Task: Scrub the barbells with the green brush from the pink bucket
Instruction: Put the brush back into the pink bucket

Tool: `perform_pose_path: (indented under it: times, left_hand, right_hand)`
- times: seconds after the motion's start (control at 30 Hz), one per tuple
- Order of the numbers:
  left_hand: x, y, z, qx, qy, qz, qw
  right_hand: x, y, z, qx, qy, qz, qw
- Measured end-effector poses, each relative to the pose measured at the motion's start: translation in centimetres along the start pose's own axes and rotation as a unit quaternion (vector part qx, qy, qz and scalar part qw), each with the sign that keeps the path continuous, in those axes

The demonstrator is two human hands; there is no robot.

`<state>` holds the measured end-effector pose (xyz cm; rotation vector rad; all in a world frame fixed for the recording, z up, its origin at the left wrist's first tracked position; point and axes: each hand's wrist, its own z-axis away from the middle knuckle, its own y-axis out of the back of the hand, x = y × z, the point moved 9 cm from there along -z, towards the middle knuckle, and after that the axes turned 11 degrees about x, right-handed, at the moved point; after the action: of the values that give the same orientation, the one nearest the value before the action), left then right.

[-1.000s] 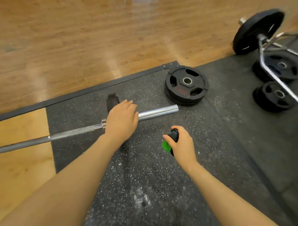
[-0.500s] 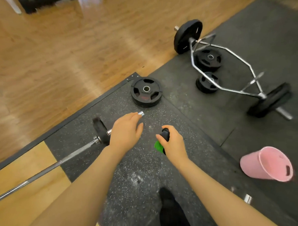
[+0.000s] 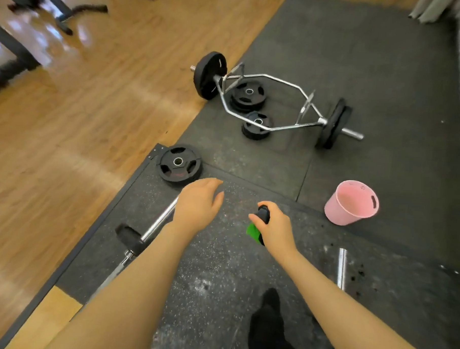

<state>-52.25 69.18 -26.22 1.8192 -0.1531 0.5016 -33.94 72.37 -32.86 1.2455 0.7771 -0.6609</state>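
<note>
left hand [image 3: 198,202]: being held out flat above the speckled black rubber mat [image 3: 219,266], fingers straight and loosely together, nothing being gripped.
right hand [image 3: 275,226]: being kept curled round the black handle of the green scrubbing brush [image 3: 255,229], which is being carried clear of the mat.
long steel barbell [image 3: 159,220]: being partly covered by the left forearm, lying slantwise on the mat with a small black plate [image 3: 130,237] on its sleeve.
pink plastic bucket [image 3: 351,203]: being left upright on the dark mat, right of the brush and well apart from it.
chrome hex-frame barbell [image 3: 266,102]: lying farther off, loaded with black plates.
flat black weight plate [image 3: 179,165]: lying just beyond the left hand.
</note>
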Motion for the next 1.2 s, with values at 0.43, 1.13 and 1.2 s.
perform_pose_path:
  times: [0.43, 1.13, 1.2]
  left_hand:
    - [21.2, -11.8, -18.5, -0.056, -0.117, 0.049, 0.99]
    - [41.5, -28.7, -38.0, -0.176, -0.423, 0.117, 0.881]
    - [43.1, -30.2, -40.0, -0.188, -0.461, 0.127, 0.858]
  right_hand:
    - [10.6, 20.5, -12.3, 0.162, -0.142, -0.035, 0.976]
    - [14.3, 33.1, -29.1, 0.373, -0.256, -0.012, 0.891]
    - [14.2, 34.0, -31.0, 0.388, -0.272, 0.019, 0.88]
